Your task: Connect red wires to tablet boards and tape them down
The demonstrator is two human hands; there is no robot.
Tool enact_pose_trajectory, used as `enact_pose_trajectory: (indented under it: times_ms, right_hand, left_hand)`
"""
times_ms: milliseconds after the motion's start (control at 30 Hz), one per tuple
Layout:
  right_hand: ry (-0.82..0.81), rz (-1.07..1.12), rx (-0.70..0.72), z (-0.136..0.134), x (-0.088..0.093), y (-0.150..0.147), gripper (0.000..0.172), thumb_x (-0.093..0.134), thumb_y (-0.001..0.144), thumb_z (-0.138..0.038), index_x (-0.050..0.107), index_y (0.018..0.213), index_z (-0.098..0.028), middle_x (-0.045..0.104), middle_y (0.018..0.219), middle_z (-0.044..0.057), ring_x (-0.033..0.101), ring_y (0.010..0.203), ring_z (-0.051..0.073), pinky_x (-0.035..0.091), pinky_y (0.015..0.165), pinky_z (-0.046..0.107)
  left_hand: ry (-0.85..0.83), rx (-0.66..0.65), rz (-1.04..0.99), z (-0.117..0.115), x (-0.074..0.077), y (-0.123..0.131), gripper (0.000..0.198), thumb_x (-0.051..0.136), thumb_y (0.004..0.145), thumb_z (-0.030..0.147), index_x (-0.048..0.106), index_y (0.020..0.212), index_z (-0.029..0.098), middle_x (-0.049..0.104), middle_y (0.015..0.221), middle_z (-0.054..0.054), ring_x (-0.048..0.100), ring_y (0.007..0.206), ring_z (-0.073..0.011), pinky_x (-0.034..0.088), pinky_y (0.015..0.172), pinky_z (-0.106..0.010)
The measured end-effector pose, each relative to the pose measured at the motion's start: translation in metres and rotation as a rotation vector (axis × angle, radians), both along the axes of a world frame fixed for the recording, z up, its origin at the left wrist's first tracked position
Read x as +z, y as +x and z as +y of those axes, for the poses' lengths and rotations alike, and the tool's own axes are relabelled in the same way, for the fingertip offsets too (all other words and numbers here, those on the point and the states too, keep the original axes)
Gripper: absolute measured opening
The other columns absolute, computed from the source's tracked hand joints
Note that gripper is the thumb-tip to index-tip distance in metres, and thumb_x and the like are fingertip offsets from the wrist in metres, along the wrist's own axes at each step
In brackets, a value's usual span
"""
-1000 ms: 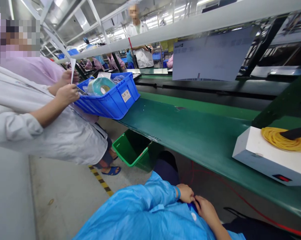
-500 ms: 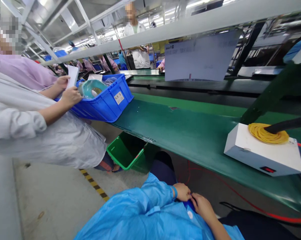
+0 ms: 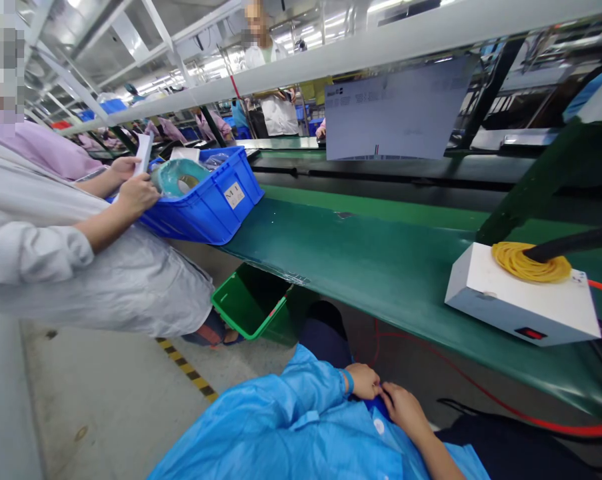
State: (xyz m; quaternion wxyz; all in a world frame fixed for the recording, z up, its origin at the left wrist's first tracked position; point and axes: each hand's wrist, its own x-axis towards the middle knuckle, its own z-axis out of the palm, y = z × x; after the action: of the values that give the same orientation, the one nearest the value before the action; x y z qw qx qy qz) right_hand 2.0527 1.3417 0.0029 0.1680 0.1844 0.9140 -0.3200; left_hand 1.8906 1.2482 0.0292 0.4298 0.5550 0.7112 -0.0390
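Note:
In my lap, below the bench edge, my left hand [image 3: 363, 381] and my right hand [image 3: 405, 408] meet at the fingertips. The fingers of both are curled and pinched together over a dark blue patch [image 3: 377, 405] at the front of my light blue smock [image 3: 281, 420]. Whatever lies between the fingertips is too small or hidden to make out. A blue band [image 3: 349, 382] circles my left wrist. Nearest to the hands stands the green bench top [image 3: 361, 260], with neither hand touching it.
A white box [image 3: 521, 300] with a red switch and coiled yellow cord [image 3: 525, 261] sits at right. A blue bin [image 3: 211, 213] holds a teal roll [image 3: 178, 177]. Below is a green bin [image 3: 253, 327]. A co-worker [image 3: 101, 267] at left holds a white item [image 3: 143, 153]. A printed sheet [image 3: 395, 113] hangs ahead.
The view has shifted slightly, and the white item in the co-worker's hands has turned more edge-on. My two hands stay together in my lap.

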Motion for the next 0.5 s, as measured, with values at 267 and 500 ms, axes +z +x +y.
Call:
enact_pose_trajectory:
  times_ms: [267,500]
  right_hand:
    - [0.000,0.025,-0.030,-0.002,-0.004,0.002,0.047,0.033,0.104,-0.035,0.076,0.115,-0.021,0.078,0.122,0.012,0.073,0.115,0.026,0.051,0.100,0.032]
    - [0.008,0.026,-0.003,0.001,-0.015,0.004,0.048,0.033,0.105,-0.036,0.076,0.118,-0.021,0.078,0.124,0.012,0.073,0.116,0.025,0.051,0.100,0.032]
  left_hand:
    - [0.002,0.008,-0.005,0.000,-0.003,0.000,0.038,0.052,0.097,0.044,0.075,0.120,0.025,0.079,0.120,-0.010,0.073,0.119,-0.0307,0.059,0.093,-0.041]
    - [-0.008,0.008,-0.029,0.001,-0.005,0.000,0.040,0.051,0.097,0.045,0.075,0.122,0.025,0.078,0.123,-0.011,0.072,0.120,-0.0320,0.060,0.093,-0.043]
